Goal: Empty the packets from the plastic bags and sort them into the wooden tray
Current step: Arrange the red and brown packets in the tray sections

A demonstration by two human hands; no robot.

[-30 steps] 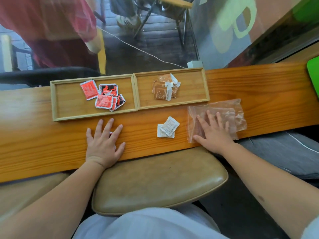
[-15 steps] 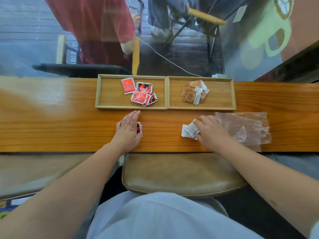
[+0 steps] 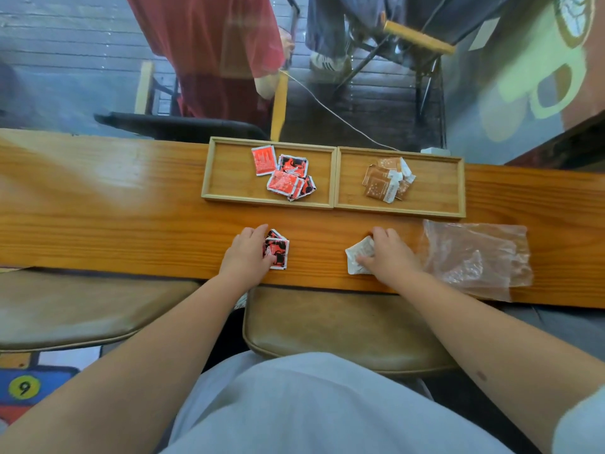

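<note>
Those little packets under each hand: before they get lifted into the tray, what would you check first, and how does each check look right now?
1. Left hand holds the red-and-black packets: ok, fingers curl round them.
2. Right hand holds the white packets: ok, fingers on top, thumb at the edge.
3. Left compartment has room beside the red packets: ok.
4. Right compartment has room beside the brown packets: ok.
5. Plastic bags emptied: cannot tell, crumpled film hides the inside.
</note>
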